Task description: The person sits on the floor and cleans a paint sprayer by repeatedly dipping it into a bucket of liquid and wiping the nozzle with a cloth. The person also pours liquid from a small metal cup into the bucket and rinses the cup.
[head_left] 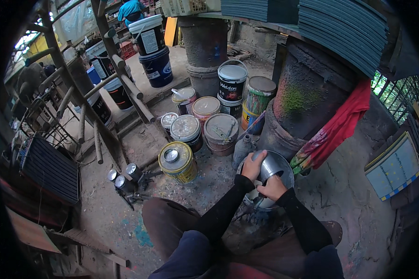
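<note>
A shiny metal can [271, 166] is tilted over a round metal basin [289, 177] in front of me. My left hand [252, 166] is wrapped round the can's side and base. At the can's mouth, my right hand [273, 187] is closed, with its fingers partly inside; what they grip, if anything, is hidden. Beneath my hands something pale shows in the basin, mostly covered. A grey bottle [243, 148] stands against the basin's left side.
Several paint buckets stand ahead, including a yellow one [178, 162] with a small tin lid on top. Small metal cans [132, 171] sit at left near a wooden ladder [97, 97]. A red cloth [340, 132] hangs beside a large drum [307, 88]. Another person [131, 10] is far back.
</note>
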Motion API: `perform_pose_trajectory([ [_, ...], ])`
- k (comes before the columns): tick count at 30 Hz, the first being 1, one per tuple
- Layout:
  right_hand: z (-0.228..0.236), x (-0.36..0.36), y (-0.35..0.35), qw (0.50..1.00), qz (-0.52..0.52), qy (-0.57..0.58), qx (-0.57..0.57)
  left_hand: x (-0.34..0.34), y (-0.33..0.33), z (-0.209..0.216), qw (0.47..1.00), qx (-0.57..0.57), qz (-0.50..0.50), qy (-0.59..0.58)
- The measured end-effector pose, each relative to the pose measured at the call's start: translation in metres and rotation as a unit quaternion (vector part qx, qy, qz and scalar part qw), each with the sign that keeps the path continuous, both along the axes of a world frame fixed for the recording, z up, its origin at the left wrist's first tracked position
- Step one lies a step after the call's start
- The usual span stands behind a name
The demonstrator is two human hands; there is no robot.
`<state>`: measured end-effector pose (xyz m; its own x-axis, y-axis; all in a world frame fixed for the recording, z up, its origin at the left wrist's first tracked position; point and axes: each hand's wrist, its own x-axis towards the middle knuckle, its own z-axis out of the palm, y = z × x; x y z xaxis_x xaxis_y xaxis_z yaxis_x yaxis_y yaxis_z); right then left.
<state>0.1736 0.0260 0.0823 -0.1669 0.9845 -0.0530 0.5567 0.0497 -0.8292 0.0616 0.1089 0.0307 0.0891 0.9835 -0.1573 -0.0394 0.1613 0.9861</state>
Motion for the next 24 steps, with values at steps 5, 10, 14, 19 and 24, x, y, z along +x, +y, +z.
perform_pose_trajectory([
  [5, -0.008, 0.002, -0.004, 0.951, 0.118, -0.278, 0.067, -0.012, -0.001, 0.011, 1.0, -0.002, -0.005, 0.005],
  [10, -0.035, 0.02, 0.006, 0.995, 0.037, -0.053, 0.072, -0.003, -0.006, 0.001, 0.943, -0.108, -0.107, -0.294],
  [14, -0.017, -0.007, 0.007, 0.872, -0.077, 0.48, -0.063, 0.001, -0.014, 0.002, 0.93, -0.093, -0.082, -0.347],
  [19, -0.048, 0.017, 0.006, 0.936, 0.121, -0.309, 0.115, 0.004, -0.005, -0.009, 0.993, -0.023, -0.081, -0.087],
  [24, -0.021, 0.019, 0.009, 0.993, -0.016, 0.12, -0.008, 0.014, -0.021, -0.016, 0.918, -0.095, -0.091, -0.374],
])
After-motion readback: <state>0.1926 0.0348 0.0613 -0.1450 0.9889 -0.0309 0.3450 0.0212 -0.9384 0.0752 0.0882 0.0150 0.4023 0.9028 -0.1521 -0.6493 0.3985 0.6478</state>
